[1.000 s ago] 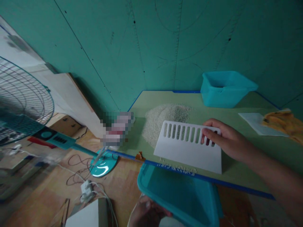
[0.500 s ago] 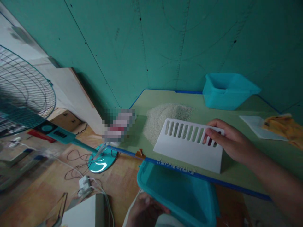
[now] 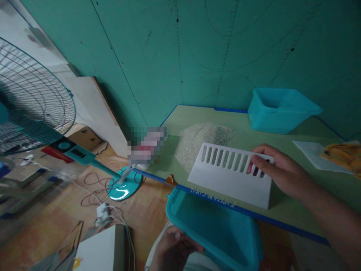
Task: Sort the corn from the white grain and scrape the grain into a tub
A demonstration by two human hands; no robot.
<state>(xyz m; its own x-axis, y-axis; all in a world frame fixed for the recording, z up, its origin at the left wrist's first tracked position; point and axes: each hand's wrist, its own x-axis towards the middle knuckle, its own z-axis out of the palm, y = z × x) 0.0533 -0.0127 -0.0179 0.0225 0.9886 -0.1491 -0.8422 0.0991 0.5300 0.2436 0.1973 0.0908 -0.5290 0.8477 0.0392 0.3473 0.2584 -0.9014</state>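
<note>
My right hand (image 3: 272, 165) grips a white plastic scraper plate (image 3: 228, 184) by its right end, fingers passing through its row of slots. The plate slants over the table just in front of a heap of pale grains (image 3: 203, 137) that look like rice, hiding part of it. Some grains (image 3: 211, 196) lie along the table's front edge. Below that edge is a turquoise plastic bin (image 3: 211, 226), its inside showing no contents. My left hand (image 3: 176, 244) is closed at the bin's near left side, fingers curled against it under the rim.
The green table (image 3: 166, 150) has a blue edge and an orange clip (image 3: 170, 180). Another turquoise bin (image 3: 276, 116) stands at the back, with a yellow cloth (image 3: 344, 156) on white paper at right. Left are a standing fan (image 3: 79, 152), cables and a power strip (image 3: 103, 211).
The view has shifted slightly, so everything appears a little further right. Both hands keep their holds, and the plate and bin show no clear movement of their own.
</note>
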